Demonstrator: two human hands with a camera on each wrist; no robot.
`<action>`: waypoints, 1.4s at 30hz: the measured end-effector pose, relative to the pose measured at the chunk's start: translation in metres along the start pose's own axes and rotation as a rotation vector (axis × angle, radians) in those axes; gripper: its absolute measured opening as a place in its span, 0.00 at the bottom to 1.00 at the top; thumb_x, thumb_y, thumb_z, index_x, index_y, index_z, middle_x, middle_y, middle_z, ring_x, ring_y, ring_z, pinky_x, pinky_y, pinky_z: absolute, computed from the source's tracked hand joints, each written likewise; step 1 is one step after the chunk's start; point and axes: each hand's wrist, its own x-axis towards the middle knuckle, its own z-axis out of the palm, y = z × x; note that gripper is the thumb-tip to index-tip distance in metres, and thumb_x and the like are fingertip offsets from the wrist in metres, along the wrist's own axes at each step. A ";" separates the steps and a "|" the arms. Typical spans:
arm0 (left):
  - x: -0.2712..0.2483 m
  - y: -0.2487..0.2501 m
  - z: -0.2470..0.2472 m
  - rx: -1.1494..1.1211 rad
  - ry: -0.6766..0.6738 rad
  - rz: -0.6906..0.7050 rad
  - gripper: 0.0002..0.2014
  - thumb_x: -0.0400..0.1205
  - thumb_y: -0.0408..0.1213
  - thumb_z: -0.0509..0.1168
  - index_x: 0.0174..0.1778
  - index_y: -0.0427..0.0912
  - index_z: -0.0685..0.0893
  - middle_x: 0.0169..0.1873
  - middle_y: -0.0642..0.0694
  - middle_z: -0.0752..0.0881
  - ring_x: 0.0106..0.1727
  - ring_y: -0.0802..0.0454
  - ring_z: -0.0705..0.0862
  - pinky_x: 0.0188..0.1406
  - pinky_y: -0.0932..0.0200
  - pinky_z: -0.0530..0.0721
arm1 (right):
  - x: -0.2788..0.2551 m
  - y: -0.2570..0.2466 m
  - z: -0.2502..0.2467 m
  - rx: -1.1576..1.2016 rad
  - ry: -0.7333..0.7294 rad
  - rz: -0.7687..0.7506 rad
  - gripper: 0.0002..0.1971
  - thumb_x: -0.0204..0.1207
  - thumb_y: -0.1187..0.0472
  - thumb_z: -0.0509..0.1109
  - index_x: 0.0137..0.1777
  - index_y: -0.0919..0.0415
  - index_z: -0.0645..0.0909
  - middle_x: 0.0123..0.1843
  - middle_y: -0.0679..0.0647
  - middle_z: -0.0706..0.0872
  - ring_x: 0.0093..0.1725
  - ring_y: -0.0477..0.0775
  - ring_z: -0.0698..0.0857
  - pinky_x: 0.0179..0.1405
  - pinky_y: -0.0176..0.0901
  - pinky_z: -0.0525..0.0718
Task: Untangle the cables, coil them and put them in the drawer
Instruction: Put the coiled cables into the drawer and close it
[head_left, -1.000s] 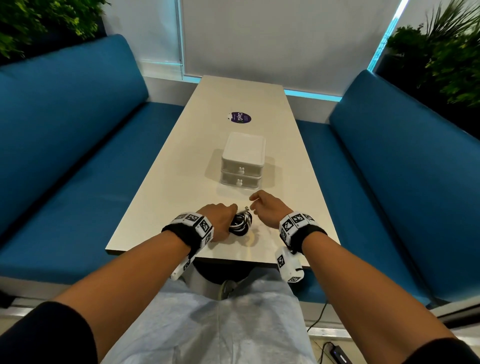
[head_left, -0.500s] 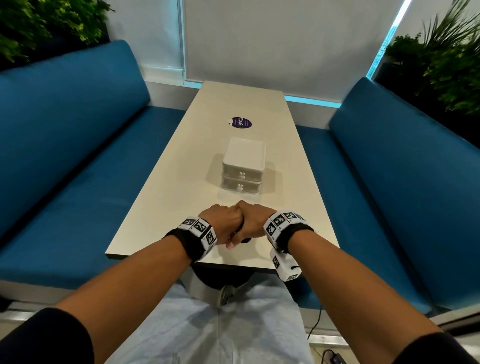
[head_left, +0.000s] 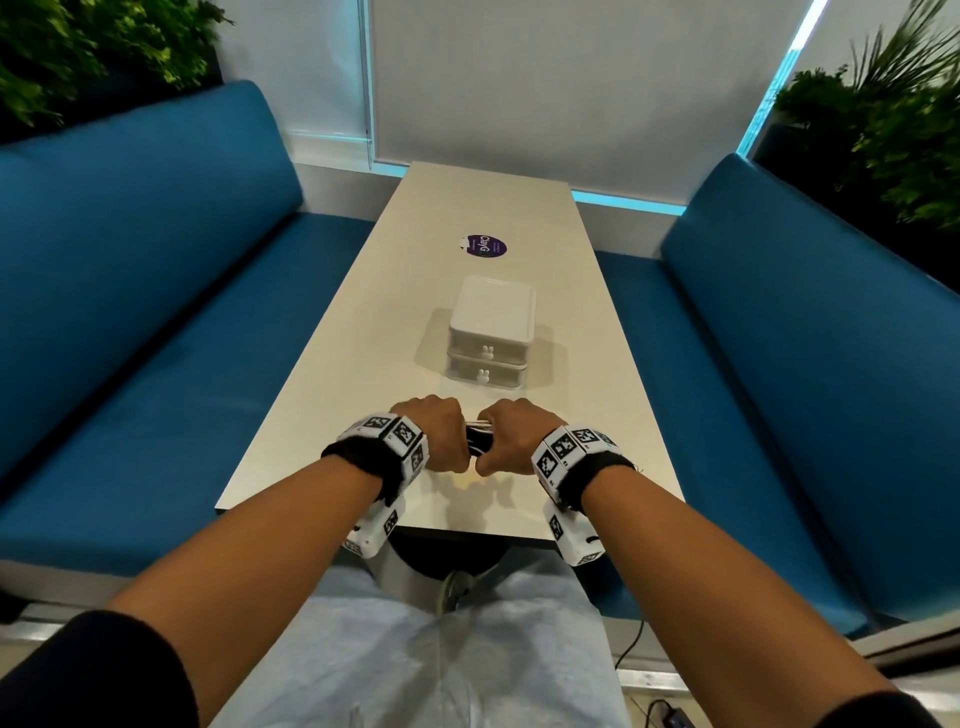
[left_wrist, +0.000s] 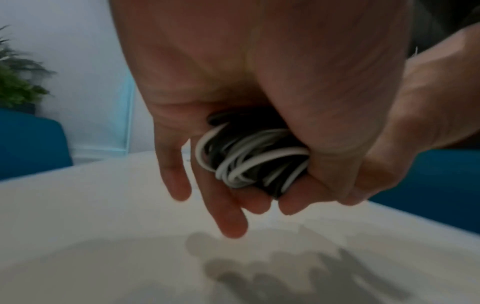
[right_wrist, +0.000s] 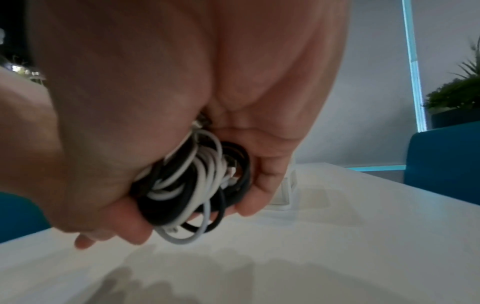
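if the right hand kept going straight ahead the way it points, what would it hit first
Probably the white two-drawer box, which stands just beyond the right hand on the table; depth is unclear, and the cable bundle it grips might touch first.

We see the drawer unit (head_left: 491, 332) on the table (head_left: 363, 332) along its midline, a sticker (head_left: 483, 246) behind it toward the far edge. Near the front edge, our left hand (head_left: 434, 434) and right hand (head_left: 511, 436) flank the cable bundle (head_left: 479, 441), benches either side
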 end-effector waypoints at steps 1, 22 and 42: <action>0.001 -0.001 0.002 -0.046 -0.033 0.010 0.09 0.68 0.44 0.71 0.42 0.49 0.83 0.34 0.50 0.86 0.34 0.49 0.86 0.32 0.61 0.81 | -0.003 0.000 -0.001 -0.038 0.014 -0.015 0.14 0.59 0.49 0.78 0.42 0.50 0.79 0.37 0.49 0.84 0.37 0.54 0.85 0.32 0.43 0.82; -0.002 -0.007 0.005 0.373 0.215 0.296 0.17 0.79 0.48 0.66 0.59 0.43 0.77 0.40 0.46 0.86 0.38 0.42 0.85 0.35 0.55 0.74 | 0.006 -0.014 -0.018 -0.061 -0.066 -0.082 0.27 0.50 0.30 0.79 0.39 0.50 0.83 0.29 0.46 0.88 0.33 0.47 0.87 0.38 0.42 0.87; 0.007 -0.011 0.003 0.203 0.271 0.218 0.08 0.80 0.33 0.61 0.54 0.41 0.75 0.46 0.40 0.85 0.43 0.37 0.83 0.35 0.52 0.70 | 0.007 -0.023 -0.015 -0.164 0.102 -0.006 0.02 0.67 0.61 0.69 0.38 0.56 0.77 0.30 0.52 0.81 0.30 0.55 0.85 0.34 0.44 0.87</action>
